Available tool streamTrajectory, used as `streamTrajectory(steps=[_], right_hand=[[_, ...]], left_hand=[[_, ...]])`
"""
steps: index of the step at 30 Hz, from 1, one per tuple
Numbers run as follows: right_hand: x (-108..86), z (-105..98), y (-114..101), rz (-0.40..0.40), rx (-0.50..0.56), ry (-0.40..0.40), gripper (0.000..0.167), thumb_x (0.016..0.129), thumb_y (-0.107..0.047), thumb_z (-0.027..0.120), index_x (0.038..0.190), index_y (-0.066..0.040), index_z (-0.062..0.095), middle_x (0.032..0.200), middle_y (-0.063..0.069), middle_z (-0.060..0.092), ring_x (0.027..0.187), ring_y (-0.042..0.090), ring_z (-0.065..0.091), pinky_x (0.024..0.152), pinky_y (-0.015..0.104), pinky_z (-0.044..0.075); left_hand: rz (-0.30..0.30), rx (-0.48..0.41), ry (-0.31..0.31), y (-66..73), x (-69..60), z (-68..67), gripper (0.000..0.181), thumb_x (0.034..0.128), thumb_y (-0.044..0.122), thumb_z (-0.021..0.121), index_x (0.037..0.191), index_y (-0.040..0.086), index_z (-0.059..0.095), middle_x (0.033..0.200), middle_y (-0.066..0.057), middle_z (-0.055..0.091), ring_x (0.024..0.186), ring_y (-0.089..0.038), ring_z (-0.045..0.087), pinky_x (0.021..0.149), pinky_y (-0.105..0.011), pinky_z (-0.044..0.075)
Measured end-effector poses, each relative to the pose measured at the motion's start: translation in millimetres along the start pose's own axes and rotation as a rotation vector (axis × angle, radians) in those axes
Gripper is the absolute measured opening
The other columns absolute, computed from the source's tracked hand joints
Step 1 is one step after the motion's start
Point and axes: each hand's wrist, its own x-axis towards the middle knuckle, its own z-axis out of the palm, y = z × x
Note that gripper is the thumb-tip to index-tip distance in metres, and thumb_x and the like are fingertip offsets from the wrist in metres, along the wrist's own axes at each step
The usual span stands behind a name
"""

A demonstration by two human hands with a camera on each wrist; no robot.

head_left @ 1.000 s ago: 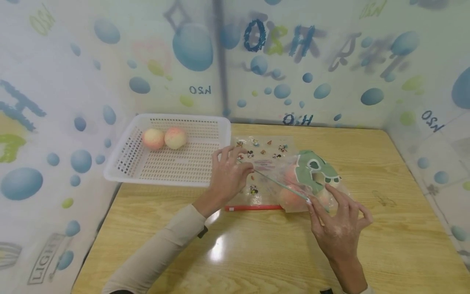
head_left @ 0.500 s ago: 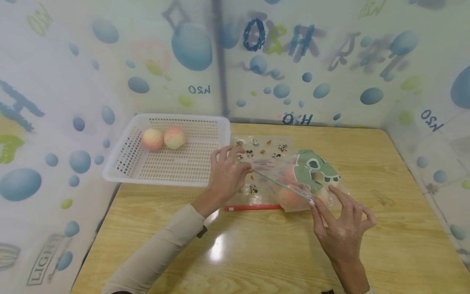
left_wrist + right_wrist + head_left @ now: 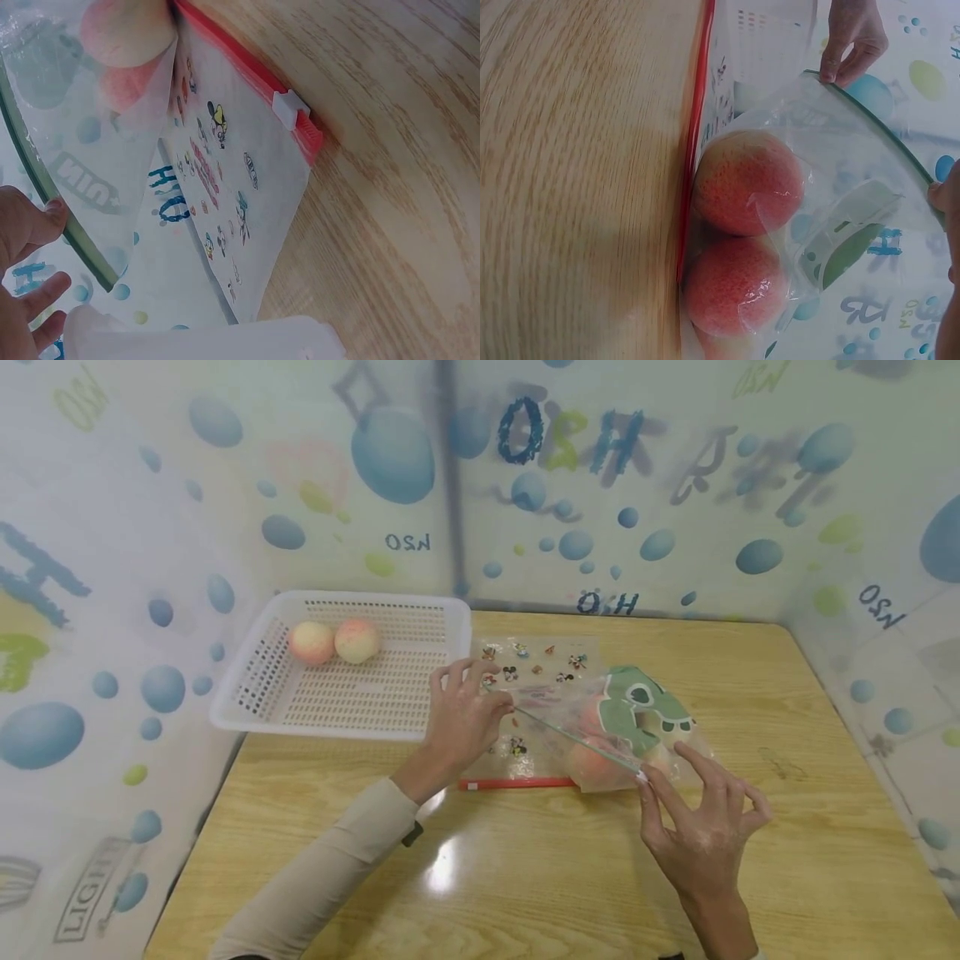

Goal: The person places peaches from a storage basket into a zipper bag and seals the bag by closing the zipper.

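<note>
A clear bag with a green cartoon print [image 3: 626, 706] holds several peaches [image 3: 596, 764], and its green zip strip [image 3: 562, 732] slants down to the right. My left hand [image 3: 467, 718] pinches the strip's upper left end between thumb and finger; the left wrist view shows the thumb on the strip [image 3: 41, 176]. At the white slider near the lower right end, my right hand [image 3: 705, 839] pinches with thumb and forefinger, its other fingers spread. In the right wrist view two red peaches [image 3: 750, 182] show through the clear plastic.
A white perforated basket [image 3: 352, 733] with two peaches [image 3: 357, 641] stands at the left. Under the held bag lies a second clear bag with small cartoon prints and a red zip [image 3: 517, 784], partly covered. Printed cloth walls [image 3: 675, 477] enclose the wooden table [image 3: 525, 877] behind and at the sides.
My right hand has shifted slightly right and down along the green strip, with the white slider at its fingertips. My left hand stays at the strip's upper end.
</note>
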Motion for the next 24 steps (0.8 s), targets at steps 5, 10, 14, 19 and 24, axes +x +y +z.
streamTrajectory(steps=[5, 10, 14, 19, 24], right_hand=[[-1.2, 0, 3, -0.004, -0.015, 0.088, 0.025, 0.090, -0.024, 0.070, 0.075, -0.005, 0.077, 0.110, 0.019, 0.070, 0.075, 0.050, 0.050, 0.091, 0.060, 0.022], [-2.9, -2, 6, -0.009, -0.036, 0.149, 0.025, 0.089, -0.024, 0.072, 0.073, -0.005, 0.077, 0.105, 0.019, 0.071, 0.071, 0.050, 0.049, 0.090, 0.060, 0.023], [-2.6, -3, 6, -0.017, -0.043, 0.169, 0.025, 0.089, -0.025, 0.072, 0.073, -0.006, 0.077, 0.103, 0.018, 0.071, 0.070, 0.050, 0.049, 0.089, 0.059, 0.024], [-1.7, -1, 2, -0.026, -0.003, 0.183, 0.022, 0.088, -0.023, 0.071, 0.075, -0.005, 0.077, 0.098, 0.019, 0.071, 0.067, 0.049, 0.049, 0.090, 0.056, 0.023], [-0.8, 0, -10, -0.048, 0.092, 0.178, 0.022, 0.086, -0.019, 0.067, 0.077, 0.000, 0.075, 0.091, 0.019, 0.070, 0.064, 0.044, 0.051, 0.088, 0.051, 0.022]], left_hand=[[-0.011, 0.003, -0.013, 0.3, -0.2, -0.8, 0.006, 0.0910, 0.027, 0.077, 0.093, 0.026, 0.083, 0.129, -0.004, 0.063, 0.123, -0.031, 0.048, 0.101, -0.054, 0.034], [-0.010, 0.003, -0.013, 0.5, 1.0, -1.2, 0.006, 0.0909, 0.026, 0.077, 0.094, 0.025, 0.083, 0.130, -0.005, 0.063, 0.124, -0.031, 0.047, 0.101, -0.054, 0.033], [-0.004, 0.001, -0.013, 0.6, 1.4, -0.7, 0.007, 0.0907, 0.026, 0.078, 0.094, 0.024, 0.083, 0.129, -0.006, 0.063, 0.124, -0.032, 0.048, 0.101, -0.054, 0.033], [0.006, -0.001, -0.016, 1.3, -2.0, 0.4, 0.006, 0.0898, 0.024, 0.079, 0.094, 0.023, 0.083, 0.127, -0.006, 0.063, 0.124, -0.032, 0.048, 0.101, -0.054, 0.033], [0.042, 0.008, -0.026, 1.8, -4.3, 3.2, 0.010, 0.0868, 0.013, 0.080, 0.095, 0.019, 0.081, 0.126, -0.007, 0.063, 0.124, -0.032, 0.050, 0.106, -0.056, 0.034]])
